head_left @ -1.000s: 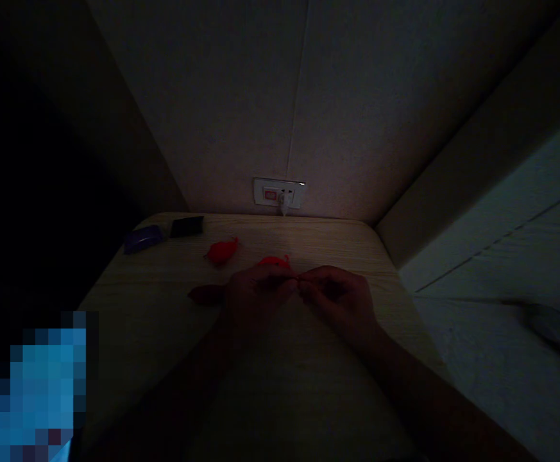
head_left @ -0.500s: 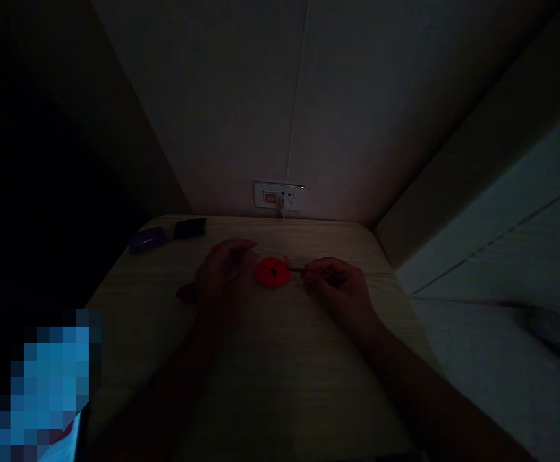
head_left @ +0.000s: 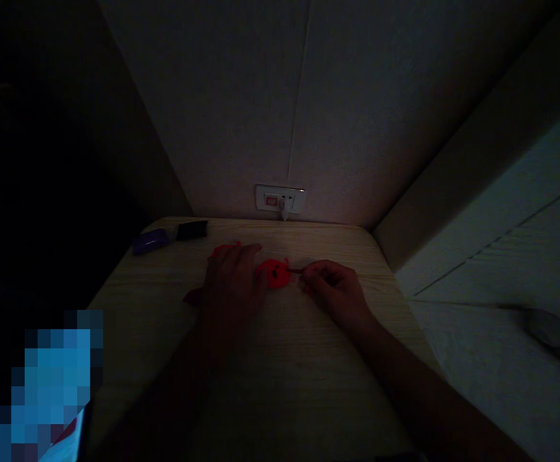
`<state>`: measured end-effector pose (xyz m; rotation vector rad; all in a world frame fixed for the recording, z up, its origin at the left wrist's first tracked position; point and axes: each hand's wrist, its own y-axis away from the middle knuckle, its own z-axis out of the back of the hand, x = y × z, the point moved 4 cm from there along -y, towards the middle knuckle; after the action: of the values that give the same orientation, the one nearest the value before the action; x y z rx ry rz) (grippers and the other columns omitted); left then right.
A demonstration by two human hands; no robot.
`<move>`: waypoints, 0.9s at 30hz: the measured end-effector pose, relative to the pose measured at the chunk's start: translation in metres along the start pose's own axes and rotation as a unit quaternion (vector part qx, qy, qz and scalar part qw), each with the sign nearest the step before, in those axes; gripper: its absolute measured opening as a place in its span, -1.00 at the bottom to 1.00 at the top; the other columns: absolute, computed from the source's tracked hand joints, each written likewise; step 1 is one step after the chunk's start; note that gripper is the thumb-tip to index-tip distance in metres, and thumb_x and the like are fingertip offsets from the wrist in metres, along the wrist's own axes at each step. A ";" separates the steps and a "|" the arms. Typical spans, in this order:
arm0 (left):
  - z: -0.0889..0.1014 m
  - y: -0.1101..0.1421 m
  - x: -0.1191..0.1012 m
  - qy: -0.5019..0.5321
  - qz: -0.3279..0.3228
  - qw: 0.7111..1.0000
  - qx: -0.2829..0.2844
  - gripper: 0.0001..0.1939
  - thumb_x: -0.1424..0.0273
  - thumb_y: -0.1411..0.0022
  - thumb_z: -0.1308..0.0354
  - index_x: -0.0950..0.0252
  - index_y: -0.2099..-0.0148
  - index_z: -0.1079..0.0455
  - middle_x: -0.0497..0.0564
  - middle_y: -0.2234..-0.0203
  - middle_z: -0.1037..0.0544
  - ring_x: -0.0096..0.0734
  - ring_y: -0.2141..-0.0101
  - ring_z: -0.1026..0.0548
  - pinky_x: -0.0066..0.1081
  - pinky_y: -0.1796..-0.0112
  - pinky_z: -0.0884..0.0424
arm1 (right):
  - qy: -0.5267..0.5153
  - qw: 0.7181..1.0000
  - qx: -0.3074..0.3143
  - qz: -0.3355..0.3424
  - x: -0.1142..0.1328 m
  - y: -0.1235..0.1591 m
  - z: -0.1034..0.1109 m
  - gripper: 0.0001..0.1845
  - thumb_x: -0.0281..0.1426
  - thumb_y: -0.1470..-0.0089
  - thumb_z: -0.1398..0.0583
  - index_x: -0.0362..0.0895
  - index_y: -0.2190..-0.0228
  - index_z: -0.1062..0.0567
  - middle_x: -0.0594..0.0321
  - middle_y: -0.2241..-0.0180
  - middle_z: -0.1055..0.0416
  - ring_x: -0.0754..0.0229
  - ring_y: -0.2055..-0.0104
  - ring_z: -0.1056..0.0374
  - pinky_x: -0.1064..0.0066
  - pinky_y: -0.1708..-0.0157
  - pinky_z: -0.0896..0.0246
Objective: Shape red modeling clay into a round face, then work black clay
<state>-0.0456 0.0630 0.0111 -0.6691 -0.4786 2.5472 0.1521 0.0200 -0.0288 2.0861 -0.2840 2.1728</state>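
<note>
While the two hands are set apart, a dark red item (head_left: pixel 194 296) is partly covered at left by the left hand (head_left: pixel 234 276), a red piece (head_left: pixel 225 249) lying at its far side. Centre: round red piece (head_left: pixel 280 274), dark-marked, on the wooden top (head_left: pixel 280 372), reached by the left thumb. Right: thin dark strip (head_left: pixel 295 271), pinched in the right hand's (head_left: pixel 335 289) fingertips.

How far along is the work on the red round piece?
Already done, it seems: the red round piece bears dark spots. In hand: the right hand pinches a thin dark strip reaching its right edge, with the left hand at its left side. Left: probably finishing with the strip, as it is not yet released; anything beyond that cannot be told.
</note>
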 end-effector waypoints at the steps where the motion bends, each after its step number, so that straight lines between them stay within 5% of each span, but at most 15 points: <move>1: 0.000 0.000 0.002 -0.032 0.007 0.999 0.012 -0.59 0.32 -0.33 -0.10 0.41 -0.14 -0.46 0.32 -0.02 -0.57 0.17 -0.10 -0.44 0.09 -0.14 -0.30 | 0.009 1.000 0.002 0.002 0.000 0.000 0.000 -0.70 -0.13 -0.05 -0.38 -0.13 0.41 -0.62 0.25 0.53 -0.53 0.24 0.52 -0.40 0.44 0.50 -0.29; 11: -0.015 0.002 -0.006 -0.093 -0.002 0.993 0.070 -0.37 0.03 -0.23 -0.21 0.42 -0.15 -0.46 0.38 0.09 -0.63 0.33 -0.06 -0.45 0.22 -0.12 -0.20 | 0.027 1.000 0.000 -0.007 -0.001 0.001 -0.001 -0.64 -0.07 -0.08 -0.35 -0.13 0.44 -0.60 0.25 0.55 -0.51 0.25 0.56 -0.34 0.45 0.58 -0.16; 27: -0.017 0.003 -0.001 0.063 0.038 0.995 0.067 -0.43 0.44 -0.17 -0.30 0.31 -0.24 -0.37 0.22 -0.09 -0.53 0.05 -0.12 -0.47 -0.03 -0.14 -0.39 | 0.024 1.000 0.020 0.004 0.002 0.001 -0.003 -0.71 -0.15 -0.10 -0.35 -0.15 0.41 -0.61 0.30 0.60 -0.46 0.29 0.58 -0.30 0.48 0.56 -0.15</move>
<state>-0.0369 0.0635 -0.0033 -0.8054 -0.2423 2.5603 0.1489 0.0197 -0.0270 2.0530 -0.2474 2.2474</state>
